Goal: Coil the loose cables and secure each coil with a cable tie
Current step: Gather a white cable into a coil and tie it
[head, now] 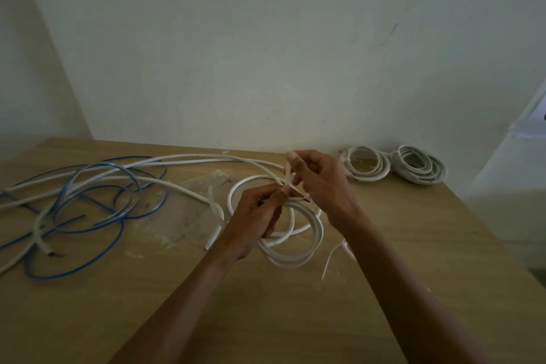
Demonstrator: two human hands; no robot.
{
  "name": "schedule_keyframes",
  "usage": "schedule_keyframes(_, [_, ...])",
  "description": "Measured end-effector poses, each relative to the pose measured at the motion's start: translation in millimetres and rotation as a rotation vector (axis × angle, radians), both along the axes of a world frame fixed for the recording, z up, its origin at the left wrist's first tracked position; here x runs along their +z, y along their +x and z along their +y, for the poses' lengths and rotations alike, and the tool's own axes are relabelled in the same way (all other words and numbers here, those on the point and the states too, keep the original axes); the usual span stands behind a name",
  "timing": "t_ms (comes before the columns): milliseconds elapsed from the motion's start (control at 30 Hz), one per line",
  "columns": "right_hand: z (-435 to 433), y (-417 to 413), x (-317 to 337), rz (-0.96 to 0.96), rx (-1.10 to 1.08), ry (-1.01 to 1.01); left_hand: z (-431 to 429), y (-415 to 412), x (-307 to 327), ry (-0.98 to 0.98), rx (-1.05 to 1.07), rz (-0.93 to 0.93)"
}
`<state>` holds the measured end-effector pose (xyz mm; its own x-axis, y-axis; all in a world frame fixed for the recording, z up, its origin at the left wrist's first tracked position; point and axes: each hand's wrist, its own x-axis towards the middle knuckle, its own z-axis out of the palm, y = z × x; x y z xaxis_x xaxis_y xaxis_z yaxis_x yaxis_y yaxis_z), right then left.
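I see my left hand point(256, 217) pinched shut on the white coil point(291, 233) at table point(413, 245) centre, while my right hand point(320, 183) pinches the white cable tie point(289, 176) upright above it. Two finished coils point(393, 167) lie far right; loose blue and white cables point(88, 201) sprawl left.

A wooden table point(413, 275) stands against a pale wall point(236, 38).

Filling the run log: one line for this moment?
tying | left hand holds white coil | right hand pulls cable tie | two coils done
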<state>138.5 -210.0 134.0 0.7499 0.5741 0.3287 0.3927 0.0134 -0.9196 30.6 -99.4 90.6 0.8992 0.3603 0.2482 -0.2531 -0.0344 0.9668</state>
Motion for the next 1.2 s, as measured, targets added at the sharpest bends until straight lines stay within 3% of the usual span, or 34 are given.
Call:
schedule_keyframes(67, [2, -3, -4, -0.002, 0.099, -0.105, 1, -1, 0, -0.055, -0.006, 0.017])
schedule_keyframes(200, [5, -5, -4, -0.216, -0.003, -0.017, -3, 2, 2, -0.124, 0.001, 0.025])
schedule_keyframes(267, [5, -5, -2, -0.223, -0.037, 0.024, -4, 5, 3, -0.164, -0.001, 0.028])
schedule_keyframes(633, [12, -4, -8, -0.302, -0.194, 0.023, -7, 11, 0, -0.082, 0.075, 0.023])
schedule_keyframes(767, [4, 4, -5, -0.162, 0.052, -0.103, 3, 6, 0, -0.205, 0.089, 0.022])
schedule_keyframes(867, [4, -11, -13, -0.092, 0.221, -0.261, 14, 5, 9, -0.249, 0.218, 0.013])
schedule_keyframes(1033, [23, -20, -27, -0.271, 0.014, -0.263, 22, 11, 5, -0.163, 0.361, -0.047])
schedule_keyframes(1133, [20, -14, -25, -0.201, 0.004, -0.228, 22, 20, 3, -0.161, 0.376, -0.084])
schedule_keyframes(1200, [14, -6, -24, -0.074, 0.039, -0.178, 24, 28, 3, -0.265, 0.384, -0.107])
